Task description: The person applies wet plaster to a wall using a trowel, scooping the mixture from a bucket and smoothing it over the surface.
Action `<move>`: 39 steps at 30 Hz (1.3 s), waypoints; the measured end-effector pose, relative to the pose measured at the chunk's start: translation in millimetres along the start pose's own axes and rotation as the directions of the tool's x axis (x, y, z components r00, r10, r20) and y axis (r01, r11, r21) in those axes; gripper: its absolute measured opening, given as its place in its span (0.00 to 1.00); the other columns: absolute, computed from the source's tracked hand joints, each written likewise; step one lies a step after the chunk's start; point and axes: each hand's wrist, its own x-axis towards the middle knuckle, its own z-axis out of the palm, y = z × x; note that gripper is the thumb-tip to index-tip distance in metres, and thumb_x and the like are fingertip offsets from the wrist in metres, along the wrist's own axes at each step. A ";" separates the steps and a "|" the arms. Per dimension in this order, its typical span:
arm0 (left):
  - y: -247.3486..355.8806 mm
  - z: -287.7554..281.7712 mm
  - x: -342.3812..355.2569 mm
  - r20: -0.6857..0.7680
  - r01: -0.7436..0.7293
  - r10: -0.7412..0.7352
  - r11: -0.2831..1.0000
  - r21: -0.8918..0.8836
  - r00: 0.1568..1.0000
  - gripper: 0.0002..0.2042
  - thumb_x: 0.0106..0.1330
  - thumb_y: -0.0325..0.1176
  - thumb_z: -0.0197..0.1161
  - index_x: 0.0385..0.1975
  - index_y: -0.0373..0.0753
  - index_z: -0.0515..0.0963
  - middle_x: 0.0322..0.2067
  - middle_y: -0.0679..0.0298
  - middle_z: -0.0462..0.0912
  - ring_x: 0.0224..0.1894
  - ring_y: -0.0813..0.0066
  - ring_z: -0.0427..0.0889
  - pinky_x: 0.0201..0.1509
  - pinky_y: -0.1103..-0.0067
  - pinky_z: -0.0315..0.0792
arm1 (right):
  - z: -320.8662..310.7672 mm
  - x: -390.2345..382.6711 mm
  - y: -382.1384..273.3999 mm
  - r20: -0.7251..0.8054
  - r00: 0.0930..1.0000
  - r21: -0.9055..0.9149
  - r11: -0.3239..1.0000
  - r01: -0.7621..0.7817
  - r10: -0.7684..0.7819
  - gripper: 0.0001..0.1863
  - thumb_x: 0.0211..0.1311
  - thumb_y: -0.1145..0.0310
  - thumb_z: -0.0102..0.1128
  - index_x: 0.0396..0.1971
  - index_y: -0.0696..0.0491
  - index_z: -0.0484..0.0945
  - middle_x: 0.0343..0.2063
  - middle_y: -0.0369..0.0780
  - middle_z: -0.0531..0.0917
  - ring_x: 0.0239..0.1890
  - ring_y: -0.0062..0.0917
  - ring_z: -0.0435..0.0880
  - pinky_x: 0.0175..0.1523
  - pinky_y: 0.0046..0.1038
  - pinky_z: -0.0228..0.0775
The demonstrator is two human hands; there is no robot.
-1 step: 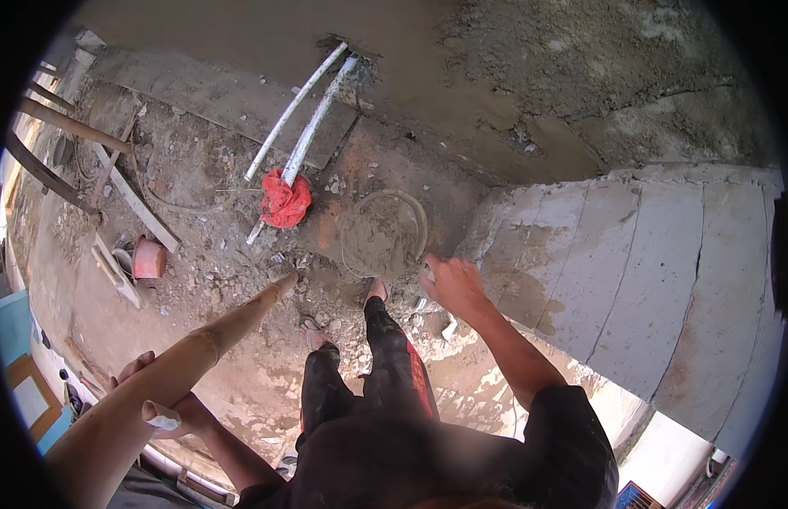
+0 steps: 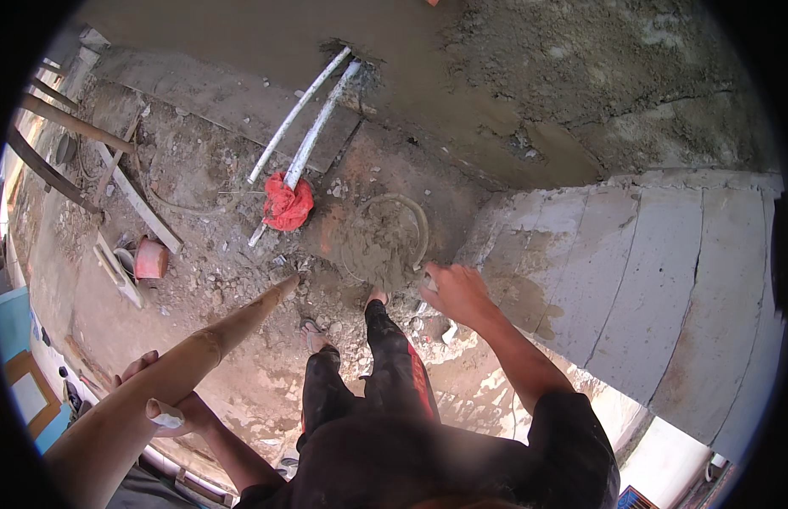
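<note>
My left hand (image 2: 169,405) is wrapped round a thick bamboo pole (image 2: 209,346) that slants up from the lower left. White tape or cloth covers its thumb. My right hand (image 2: 457,293) is closed beside the near right rim of a round bucket (image 2: 423,229). Something small and pale shows at its fingers, too little to name. Wet grey mortar (image 2: 381,242) fills the bucket, rough and heaped toward the near side. My feet stand just on the near side of it, one almost touching.
Two white pipes (image 2: 313,127) stick out of the wet plastered wall (image 2: 394,93), with a red plastic bag (image 2: 288,204) round one. A grey panelled block wall (image 2: 614,271) stands right. Left lie a reddish bucket (image 2: 150,258), planks (image 2: 139,199) and poles (image 2: 75,127). Rubble (image 2: 215,263) litters the ground.
The mortar has become rougher and bulges toward the near rim. My right hand has moved slightly nearer to me. A bit of orange now shows at the top edge. My left hand keeps its grip.
</note>
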 end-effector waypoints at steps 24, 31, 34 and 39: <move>23.9 3.4 11.9 -0.072 0.041 -0.061 0.964 -0.261 0.996 0.37 0.65 0.65 0.42 0.55 0.32 0.60 0.38 0.51 0.75 0.41 0.53 0.77 0.51 0.57 0.73 | 129.5 88.6 157.6 -0.040 0.915 -0.156 0.902 -0.402 0.401 0.12 0.63 0.65 0.56 0.39 0.58 0.80 0.43 0.52 0.83 0.47 0.46 0.83 0.49 0.45 0.76; 33.0 -3.1 13.9 0.088 -0.220 0.202 0.921 0.322 0.975 0.36 0.63 0.64 0.43 0.51 0.31 0.66 0.41 0.48 0.74 0.43 0.50 0.76 0.55 0.55 0.70 | 344.5 213.4 103.1 0.118 0.865 0.472 0.739 -0.480 0.487 0.27 0.55 0.52 0.65 0.44 0.62 0.80 0.45 0.56 0.83 0.51 0.50 0.80 0.54 0.43 0.73; 24.6 2.4 11.4 0.018 -0.165 0.165 0.965 0.202 0.986 0.36 0.63 0.63 0.44 0.52 0.31 0.66 0.41 0.48 0.74 0.45 0.50 0.75 0.57 0.55 0.68 | 401.4 193.6 110.6 -0.072 0.836 0.726 0.603 -0.329 0.544 0.31 0.54 0.50 0.66 0.45 0.63 0.79 0.45 0.58 0.82 0.52 0.51 0.80 0.54 0.42 0.72; 26.1 -16.3 16.5 0.064 0.007 -0.015 0.992 0.123 0.998 0.35 0.63 0.63 0.45 0.54 0.34 0.67 0.43 0.50 0.75 0.48 0.53 0.75 0.58 0.58 0.67 | 344.3 131.6 82.9 -0.156 0.839 0.541 0.756 -0.369 0.521 0.30 0.56 0.51 0.64 0.51 0.59 0.78 0.44 0.57 0.82 0.50 0.52 0.80 0.54 0.43 0.73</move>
